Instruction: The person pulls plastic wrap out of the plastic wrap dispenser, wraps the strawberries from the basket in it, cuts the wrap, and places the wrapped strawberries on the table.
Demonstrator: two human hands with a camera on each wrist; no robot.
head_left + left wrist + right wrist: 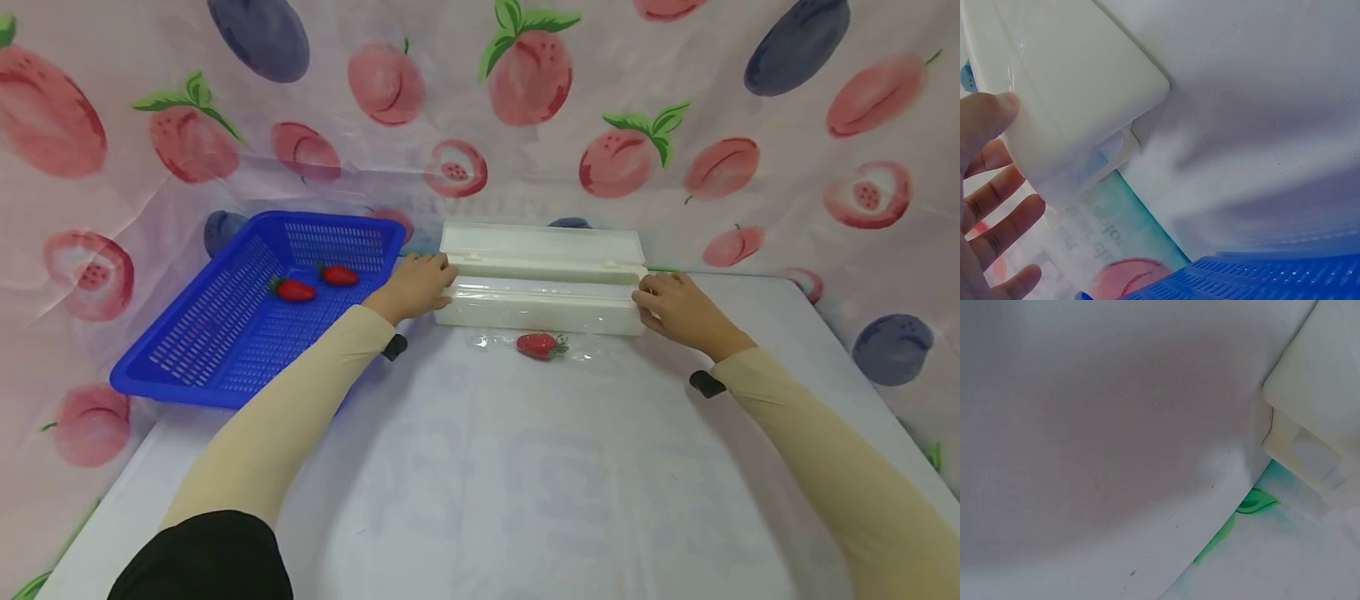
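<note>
A white cling film dispenser box [540, 315] lies across the far part of the table with its lid [540, 242] raised. Clear cling film [491, 340] hangs over its front and reaches a red strawberry [538, 345] on the table. At the box's left end my left hand [416, 286] pinches the film edge; in the left wrist view its thumb [1004, 107] is on the film at the box edge, the other fingers spread behind. My right hand [686, 312], fingers curled, pinches the film at the right end. The right wrist view shows only the box end [1316, 394], not the hand.
To the left stands a blue plastic basket [180, 392] with two strawberries [294, 290] in it, close to my left forearm. A white cloth [525, 483] covers the table. Behind it hangs a fruit-printed backdrop [525, 150].
</note>
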